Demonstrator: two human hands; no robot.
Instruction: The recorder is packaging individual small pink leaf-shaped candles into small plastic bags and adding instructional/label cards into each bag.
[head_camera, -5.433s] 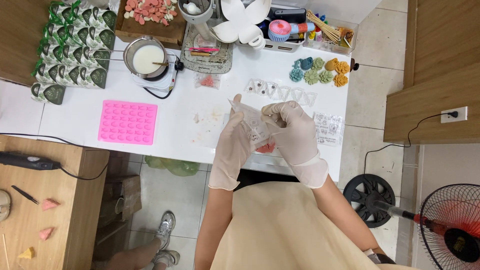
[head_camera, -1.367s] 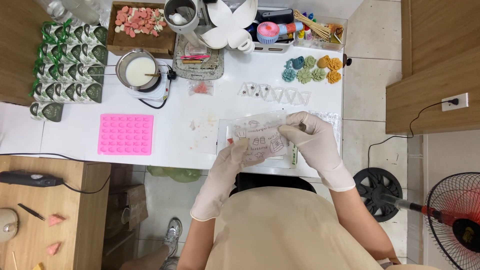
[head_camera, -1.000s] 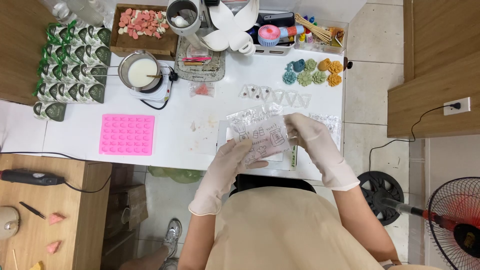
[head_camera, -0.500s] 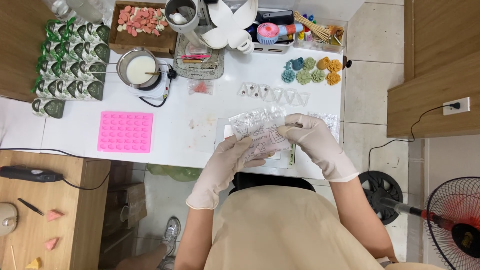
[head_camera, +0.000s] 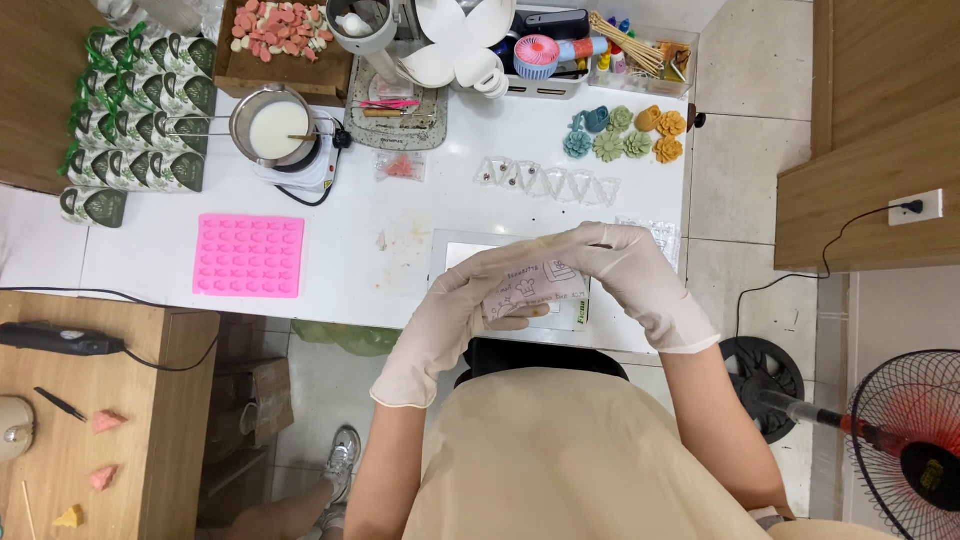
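Both my hands wear pale latex gloves and hold a small clear printed plastic bag (head_camera: 540, 285) above the white table (head_camera: 150, 255). My left hand (head_camera: 465, 310) grips the bag's left side from below, fingers curled under it. From above, my right hand (head_camera: 625, 275) pinches the top right edge. Under the bag lies a flat white tray or scale (head_camera: 452, 250) at the table's front edge.
A pink silicone mould (head_camera: 248, 256) lies to the left. Behind it stand a pot of white liquid (head_camera: 272, 128) on a small hotplate, a box of pink pieces (head_camera: 283, 30), green packages (head_camera: 135, 110), clear triangular bags (head_camera: 548, 178) and coloured flower shapes (head_camera: 622, 135). A fan (head_camera: 905, 450) stands at the lower right.
My hands lowered the bag slightly and drew closer together over it. The right hand shifted from the bag's right side onto its top edge.
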